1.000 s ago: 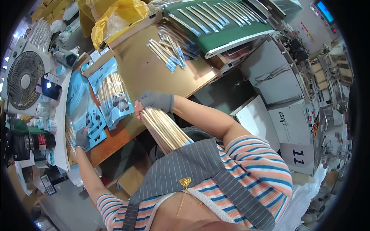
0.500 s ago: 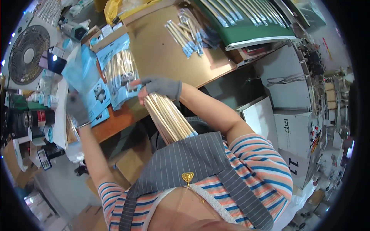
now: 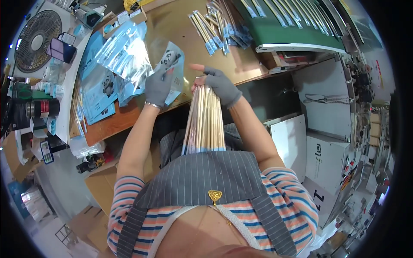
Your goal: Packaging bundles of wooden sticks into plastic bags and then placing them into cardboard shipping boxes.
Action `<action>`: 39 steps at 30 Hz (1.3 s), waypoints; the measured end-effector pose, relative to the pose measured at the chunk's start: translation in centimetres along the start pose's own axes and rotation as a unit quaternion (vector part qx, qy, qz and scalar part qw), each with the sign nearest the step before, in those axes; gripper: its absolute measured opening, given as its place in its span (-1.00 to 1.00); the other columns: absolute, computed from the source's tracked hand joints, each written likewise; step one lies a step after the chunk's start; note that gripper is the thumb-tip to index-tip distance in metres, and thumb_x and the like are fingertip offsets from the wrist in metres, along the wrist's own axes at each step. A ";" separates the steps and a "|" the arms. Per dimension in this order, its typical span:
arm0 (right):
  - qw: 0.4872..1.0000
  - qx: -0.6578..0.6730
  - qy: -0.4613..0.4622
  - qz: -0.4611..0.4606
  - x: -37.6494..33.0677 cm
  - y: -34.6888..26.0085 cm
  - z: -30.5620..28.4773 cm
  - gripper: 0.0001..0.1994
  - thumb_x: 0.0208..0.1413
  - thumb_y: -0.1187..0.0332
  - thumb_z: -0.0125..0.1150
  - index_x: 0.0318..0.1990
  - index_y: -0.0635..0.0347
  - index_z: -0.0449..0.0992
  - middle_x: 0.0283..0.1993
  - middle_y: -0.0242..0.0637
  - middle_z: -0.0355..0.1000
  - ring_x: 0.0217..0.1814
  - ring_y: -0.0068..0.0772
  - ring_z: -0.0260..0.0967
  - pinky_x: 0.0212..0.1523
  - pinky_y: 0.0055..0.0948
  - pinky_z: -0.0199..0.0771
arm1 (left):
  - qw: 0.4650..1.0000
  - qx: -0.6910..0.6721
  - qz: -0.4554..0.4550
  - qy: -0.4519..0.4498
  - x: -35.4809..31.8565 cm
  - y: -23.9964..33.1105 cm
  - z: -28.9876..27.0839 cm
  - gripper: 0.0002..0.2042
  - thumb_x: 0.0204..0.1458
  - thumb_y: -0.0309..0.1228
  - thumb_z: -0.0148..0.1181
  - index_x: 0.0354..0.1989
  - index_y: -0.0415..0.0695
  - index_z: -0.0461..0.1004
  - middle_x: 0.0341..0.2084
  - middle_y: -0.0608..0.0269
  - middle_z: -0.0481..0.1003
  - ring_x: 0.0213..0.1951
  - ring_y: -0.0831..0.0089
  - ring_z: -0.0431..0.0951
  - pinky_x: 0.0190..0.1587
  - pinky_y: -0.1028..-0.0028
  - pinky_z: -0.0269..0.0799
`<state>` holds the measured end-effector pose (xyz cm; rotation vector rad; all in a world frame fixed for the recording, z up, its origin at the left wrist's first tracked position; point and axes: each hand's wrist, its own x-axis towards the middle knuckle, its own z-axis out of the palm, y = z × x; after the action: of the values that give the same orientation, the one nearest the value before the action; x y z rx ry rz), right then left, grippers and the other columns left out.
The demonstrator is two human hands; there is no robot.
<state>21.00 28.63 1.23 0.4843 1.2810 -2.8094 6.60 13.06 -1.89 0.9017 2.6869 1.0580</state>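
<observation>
Two grey gloves w/ bare fingertips. Your right hand (image 3: 220, 86) fingers wrap the top of a fat bundle of long, thin wood sticks (image 3: 205, 122), standing up vs. your apron. Your left hand (image 3: 159, 85) pinches a shiny see-thru bag (image 3: 172, 64) over the brown table (image 3: 172, 26), arm bent.

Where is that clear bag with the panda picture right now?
In the head view, the panda bag is left of centre, pinched in the gloved left hand above the wooden table, beside the chopstick bundle.
</observation>
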 end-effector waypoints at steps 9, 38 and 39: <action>0.998 -0.041 0.054 0.004 1.1 2.3 -1.6 -0.74 -0.07 0.37 0.19 -0.20 0.29 0.47 -0.24 -0.24 0.45 -0.24 -0.50 0.38 -0.19 -0.51 0.41 | 0.982 -0.037 0.183 0.018 -4.0 7.7 0.5 -0.68 0.07 -0.20 0.07 -0.58 -0.20 0.36 -0.67 -0.06 0.35 -0.57 0.00 0.40 -0.52 0.21 0.26; 0.751 -0.455 0.159 -0.451 4.8 -21.4 16.7 -0.78 0.02 0.38 -0.04 -0.43 0.26 0.55 -0.65 -0.30 0.39 -0.70 -0.51 0.32 -0.65 -0.51 0.34 | 0.947 0.176 0.225 0.146 13.8 12.7 -26.5 -0.72 -0.15 -0.25 0.06 -0.62 -0.25 0.49 -0.73 -0.06 0.44 -0.61 0.10 0.49 -0.48 0.26 0.36; 0.763 -0.440 0.110 -0.461 5.8 -19.2 17.2 -0.77 0.02 0.37 -0.04 -0.46 0.27 0.54 -0.65 -0.31 0.39 -0.67 -0.49 0.35 -0.63 -0.50 0.34 | 0.935 0.183 0.240 0.187 11.4 10.8 -27.5 -0.72 -0.15 -0.26 0.07 -0.63 -0.26 0.49 -0.72 -0.05 0.44 -0.62 0.12 0.48 -0.48 0.28 0.36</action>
<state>8.05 29.28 24.25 0.1033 3.3253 -2.0971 -5.98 9.70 26.99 1.6448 3.1345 0.8795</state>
